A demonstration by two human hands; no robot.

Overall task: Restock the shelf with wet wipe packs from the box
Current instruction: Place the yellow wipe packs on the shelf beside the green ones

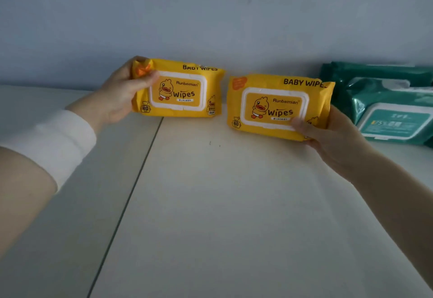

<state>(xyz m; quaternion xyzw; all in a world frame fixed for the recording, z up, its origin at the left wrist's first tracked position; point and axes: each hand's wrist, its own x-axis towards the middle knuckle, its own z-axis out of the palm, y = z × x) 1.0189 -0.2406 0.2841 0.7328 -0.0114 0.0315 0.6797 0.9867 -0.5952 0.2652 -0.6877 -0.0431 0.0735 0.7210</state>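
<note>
1. Hands at the shelf, head view: the left hand point(121, 93), in a white sleeve point(54, 143), grips the first yellow baby wipes pack point(178, 89) by its left end. The thumb is on the front and the fingers curl behind.
2. That pack stands upright on its long edge at the far side of the white shelf point(210, 204), close to the grey wall point(210, 16).
3. The right hand point(328, 136) grips the second yellow baby wipes pack point(278, 107) at its lower right corner, thumb pressed on the lid face. The pack tilts slightly and sits just right of the first, a narrow gap between them. Whether its lower edge rests on the shelf cannot be told.
4. Green wipe packs point(386, 110) stand just right of it. The box is out of view.
5. The step looks like setting both packs down in a row. Doing it well likely means levelling the second pack, keeping the labels facing near, closing the gap, and letting go only once each stands steady.
</note>
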